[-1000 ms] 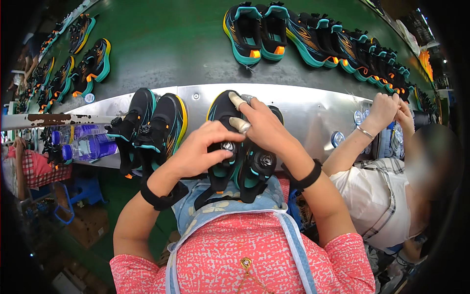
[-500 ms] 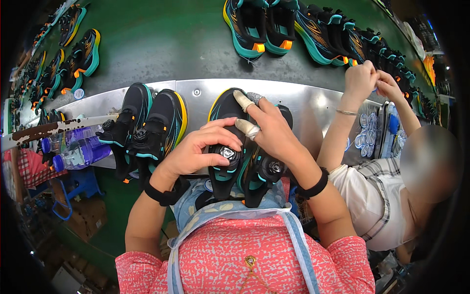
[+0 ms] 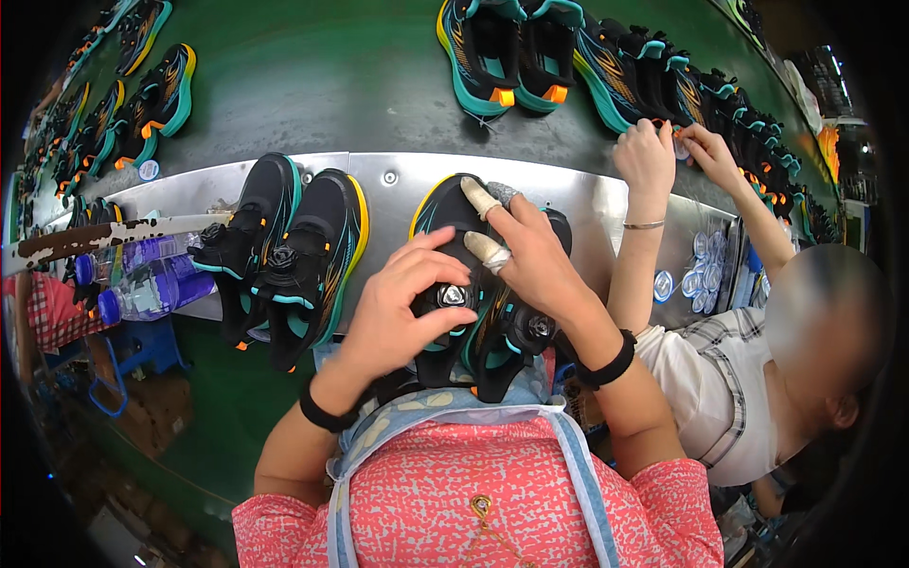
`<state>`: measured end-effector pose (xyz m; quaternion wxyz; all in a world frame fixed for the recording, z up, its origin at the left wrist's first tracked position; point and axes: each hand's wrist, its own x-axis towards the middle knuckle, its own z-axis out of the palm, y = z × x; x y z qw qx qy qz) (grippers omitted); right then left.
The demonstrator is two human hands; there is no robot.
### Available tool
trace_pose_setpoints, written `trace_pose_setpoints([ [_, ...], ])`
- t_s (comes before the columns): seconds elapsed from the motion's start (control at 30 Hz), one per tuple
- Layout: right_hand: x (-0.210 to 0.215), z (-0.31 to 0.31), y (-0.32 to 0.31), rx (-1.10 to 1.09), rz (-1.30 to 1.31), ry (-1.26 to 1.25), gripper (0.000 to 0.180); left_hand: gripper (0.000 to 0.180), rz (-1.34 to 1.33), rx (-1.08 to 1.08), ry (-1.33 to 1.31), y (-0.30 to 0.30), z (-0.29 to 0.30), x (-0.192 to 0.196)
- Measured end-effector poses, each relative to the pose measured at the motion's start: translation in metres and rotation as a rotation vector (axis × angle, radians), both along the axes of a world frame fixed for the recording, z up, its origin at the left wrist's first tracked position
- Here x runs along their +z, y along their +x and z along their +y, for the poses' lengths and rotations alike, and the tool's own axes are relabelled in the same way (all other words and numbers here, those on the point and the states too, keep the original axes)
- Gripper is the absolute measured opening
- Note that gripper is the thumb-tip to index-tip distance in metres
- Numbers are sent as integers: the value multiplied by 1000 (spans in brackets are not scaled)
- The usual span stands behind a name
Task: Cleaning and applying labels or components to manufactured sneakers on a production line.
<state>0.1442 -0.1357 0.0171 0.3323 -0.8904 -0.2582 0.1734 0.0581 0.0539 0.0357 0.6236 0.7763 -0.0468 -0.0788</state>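
Observation:
A black sneaker (image 3: 440, 210) with a yellow and teal sole edge rests toe away in front of me, close beside its mate (image 3: 559, 227). My left hand (image 3: 402, 298) curves over it, thumb and index finger on either side of the round lacing dial (image 3: 453, 295). My right hand (image 3: 535, 256) grips the toe part, its cream and grey finger covers lying on the black upper. Part of the mate is hidden beneath that hand. Left of these stands another pair of sneakers, one (image 3: 317, 227) nearer to my left hand.
A metal ledge (image 3: 388, 199) borders the green table (image 3: 312, 85), where sneakers stand in rows. A painted bar (image 3: 123, 234) and purple-capped bottles (image 3: 156, 292) are at left. At right a co-worker's hands (image 3: 649, 161) work near round labels (image 3: 701, 275).
My left hand has turned and shifted slightly right around the dial, its wrist swinging outward. My right hand keeps its place on the toe. The co-worker's hands have moved left.

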Motion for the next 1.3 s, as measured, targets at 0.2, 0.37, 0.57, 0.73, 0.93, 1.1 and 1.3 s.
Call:
trace_pose_setpoints([
  [0.2, 0, -1, 2, 12, -52, -52, 51, 29, 76, -389, -141, 20, 22, -6],
  [0.37, 57, 5, 8, 13, 88, 90, 44, 86, 48, -71, 28, -17, 20, -1],
  [0.57, 64, 30, -35, 198, 161, 99, 37, 103, -49, 113, 236, -36, -19, -29],
  [0.73, 72, 28, -31, 137, 327, 9, 39, 100, 4, 104, 305, -34, -18, -25],
  [0.93, 69, 13, -37, 229, 80, 89, 45, 99, -64, 143, 254, -36, -16, -32],
  [1.1, 63, 22, -45, 256, -147, 24, 33, 98, -61, 112, 322, -33, -13, -30],
  [1.3, 61, 31, -61, 194, -351, -118, 25, 99, -114, 134, 318, -34, -14, -34],
])
